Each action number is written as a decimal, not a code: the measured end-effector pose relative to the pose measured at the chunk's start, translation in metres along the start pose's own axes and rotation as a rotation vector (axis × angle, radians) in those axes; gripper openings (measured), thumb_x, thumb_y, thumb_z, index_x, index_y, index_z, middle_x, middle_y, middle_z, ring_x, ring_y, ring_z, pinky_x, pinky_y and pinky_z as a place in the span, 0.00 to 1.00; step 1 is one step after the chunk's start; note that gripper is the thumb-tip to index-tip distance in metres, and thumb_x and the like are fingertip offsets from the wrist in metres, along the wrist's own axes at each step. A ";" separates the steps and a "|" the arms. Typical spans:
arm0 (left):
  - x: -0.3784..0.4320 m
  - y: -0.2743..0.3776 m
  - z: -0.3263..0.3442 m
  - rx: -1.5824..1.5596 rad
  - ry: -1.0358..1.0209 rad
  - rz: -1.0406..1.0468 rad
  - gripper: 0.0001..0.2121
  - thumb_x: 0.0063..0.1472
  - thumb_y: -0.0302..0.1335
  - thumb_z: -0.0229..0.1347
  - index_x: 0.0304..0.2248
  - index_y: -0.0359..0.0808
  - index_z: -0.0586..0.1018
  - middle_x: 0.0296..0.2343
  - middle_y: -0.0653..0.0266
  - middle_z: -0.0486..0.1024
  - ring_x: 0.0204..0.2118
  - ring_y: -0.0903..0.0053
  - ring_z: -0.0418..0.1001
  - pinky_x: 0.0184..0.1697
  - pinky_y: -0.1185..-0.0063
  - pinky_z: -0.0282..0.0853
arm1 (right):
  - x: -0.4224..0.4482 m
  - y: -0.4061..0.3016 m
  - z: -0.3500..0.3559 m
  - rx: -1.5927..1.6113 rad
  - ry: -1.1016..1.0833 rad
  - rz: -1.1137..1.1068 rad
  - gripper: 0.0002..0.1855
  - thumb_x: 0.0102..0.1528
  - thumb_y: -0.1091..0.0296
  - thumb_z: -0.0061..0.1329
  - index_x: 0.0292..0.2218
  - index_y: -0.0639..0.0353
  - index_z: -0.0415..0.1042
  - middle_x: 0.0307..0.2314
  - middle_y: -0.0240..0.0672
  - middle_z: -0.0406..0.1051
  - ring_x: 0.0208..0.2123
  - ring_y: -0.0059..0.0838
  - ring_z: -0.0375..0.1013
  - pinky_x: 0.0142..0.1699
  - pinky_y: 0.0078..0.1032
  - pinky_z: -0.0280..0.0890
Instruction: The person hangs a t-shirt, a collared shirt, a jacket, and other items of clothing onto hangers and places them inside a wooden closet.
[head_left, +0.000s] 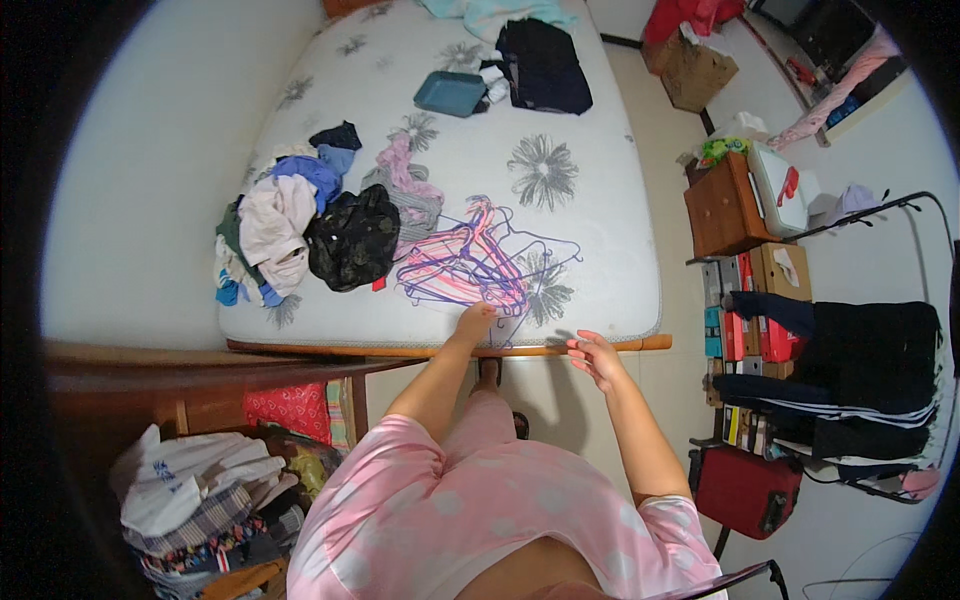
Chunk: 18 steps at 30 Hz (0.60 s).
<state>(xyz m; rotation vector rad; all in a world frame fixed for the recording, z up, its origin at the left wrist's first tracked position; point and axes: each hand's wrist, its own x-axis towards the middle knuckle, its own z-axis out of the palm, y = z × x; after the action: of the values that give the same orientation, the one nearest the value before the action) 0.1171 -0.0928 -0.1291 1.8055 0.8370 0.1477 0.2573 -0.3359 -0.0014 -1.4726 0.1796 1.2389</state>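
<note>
A tangled pile of pink and purple clothes hangers (465, 262) lies near the front edge of the mattress (600, 247). My left hand (477, 322) is at the pile's near edge, close to several hanger ends; whether its fingers hold one cannot be told. To the right, past the bed's wooden edge, my right hand (596, 360) is raised with its fingers apart and nothing in it. Left of the hangers lie a black garment (355, 238), a grey and pink garment (411, 202) and a heap of clothes (277, 225) in pale pink, blue and green.
Farther back on the bed are a teal tray (450, 94) and a black bag (544, 67). A wooden rail (637, 343) edges the mattress. At right stand a wooden cabinet (726, 206), shoe boxes, a rack with dark clothes (870, 360) and a red suitcase (750, 491). Folded clothes (202, 480) fill the lower left.
</note>
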 end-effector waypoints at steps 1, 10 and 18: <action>0.015 -0.009 0.006 0.031 -0.013 -0.119 0.09 0.51 0.29 0.52 0.32 0.34 0.73 0.25 0.59 0.74 0.29 0.70 0.71 0.33 0.76 0.65 | 0.007 -0.001 0.001 0.031 0.026 0.023 0.20 0.52 0.72 0.40 0.47 0.58 0.56 0.37 0.35 0.68 0.34 0.21 0.68 0.40 0.21 0.64; 0.101 -0.087 0.024 0.354 0.270 -0.272 0.09 0.46 0.28 0.55 0.28 0.33 0.72 0.24 0.54 0.73 0.28 0.62 0.71 0.33 0.72 0.66 | 0.094 -0.021 0.033 0.146 0.055 0.145 0.17 0.53 0.72 0.38 0.46 0.60 0.59 0.36 0.38 0.69 0.30 0.23 0.70 0.35 0.19 0.67; 0.126 -0.095 0.009 -0.593 0.322 -0.533 0.09 0.51 0.25 0.55 0.29 0.28 0.70 0.21 0.60 0.71 0.21 0.74 0.71 0.22 0.79 0.65 | 0.128 -0.035 0.056 0.169 0.057 0.198 0.14 0.53 0.72 0.38 0.43 0.59 0.62 0.34 0.37 0.69 0.30 0.22 0.70 0.34 0.18 0.67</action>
<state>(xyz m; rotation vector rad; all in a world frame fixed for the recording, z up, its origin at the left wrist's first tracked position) 0.1708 -0.0087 -0.2512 0.9780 1.3141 0.3075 0.3049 -0.2150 -0.0641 -1.3680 0.4671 1.3065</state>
